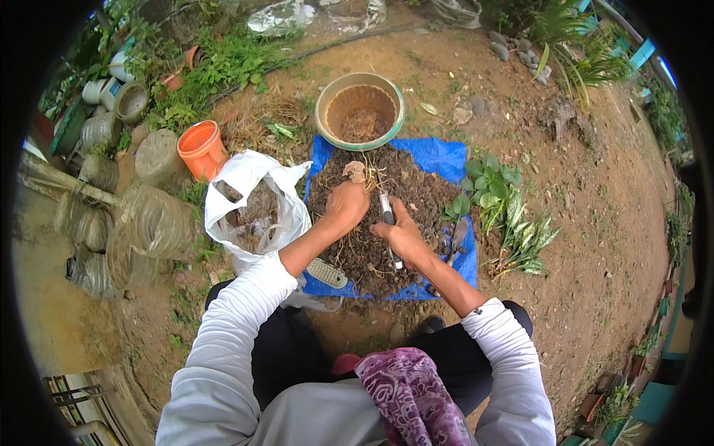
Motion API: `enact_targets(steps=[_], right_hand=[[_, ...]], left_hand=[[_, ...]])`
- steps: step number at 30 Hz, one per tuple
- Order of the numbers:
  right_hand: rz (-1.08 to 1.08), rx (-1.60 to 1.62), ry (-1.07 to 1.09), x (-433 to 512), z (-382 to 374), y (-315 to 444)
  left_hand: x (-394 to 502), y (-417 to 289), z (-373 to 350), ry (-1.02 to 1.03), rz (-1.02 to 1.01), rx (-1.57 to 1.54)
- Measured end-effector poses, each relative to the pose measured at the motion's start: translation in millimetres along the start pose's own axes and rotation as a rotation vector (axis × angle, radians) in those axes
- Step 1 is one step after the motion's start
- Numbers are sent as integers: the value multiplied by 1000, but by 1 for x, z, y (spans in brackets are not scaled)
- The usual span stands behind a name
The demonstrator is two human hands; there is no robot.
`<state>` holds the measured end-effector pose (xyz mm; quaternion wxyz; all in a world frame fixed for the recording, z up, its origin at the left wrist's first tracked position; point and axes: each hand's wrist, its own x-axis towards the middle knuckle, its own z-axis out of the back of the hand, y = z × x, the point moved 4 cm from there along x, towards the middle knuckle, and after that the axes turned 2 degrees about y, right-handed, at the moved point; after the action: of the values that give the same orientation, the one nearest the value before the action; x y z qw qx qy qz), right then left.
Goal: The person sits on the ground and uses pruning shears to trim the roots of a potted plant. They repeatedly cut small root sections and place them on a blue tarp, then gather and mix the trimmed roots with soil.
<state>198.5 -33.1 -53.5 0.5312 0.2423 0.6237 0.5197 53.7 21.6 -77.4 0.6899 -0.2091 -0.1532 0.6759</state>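
My left hand (348, 205) is closed around a bunch of pale roots (372, 177), with a dry brown leaf (355, 170) sticking up at its knuckles. In my right hand (403, 233) is a hand tool with a white and dark grey handle (386, 207). Its thin metal end reaches up to the roots; its exact kind is hard to tell. Both hands are above a heap of dark soil (340, 245) spread on a blue tarp (440, 156). A brown plastic pot (360, 106) with a green rim stands just beyond, holding some brown fibrous matter.
Left of the tarp stand an open white plastic bag (290, 206) and an orange pot (202, 149). A patterned grey-green object (326, 273) lies at the soil's near left. To the right are a trowel (458, 237), leafy cuttings (491, 181) and variegated plants (521, 234). Clear plastic containers (159, 220) crowd the left.
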Motion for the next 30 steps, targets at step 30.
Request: enact_targets(steps=[30], right_hand=[[74, -443, 258, 1, 45, 17]], left_hand=[[2, 17, 9, 596, 46, -774]])
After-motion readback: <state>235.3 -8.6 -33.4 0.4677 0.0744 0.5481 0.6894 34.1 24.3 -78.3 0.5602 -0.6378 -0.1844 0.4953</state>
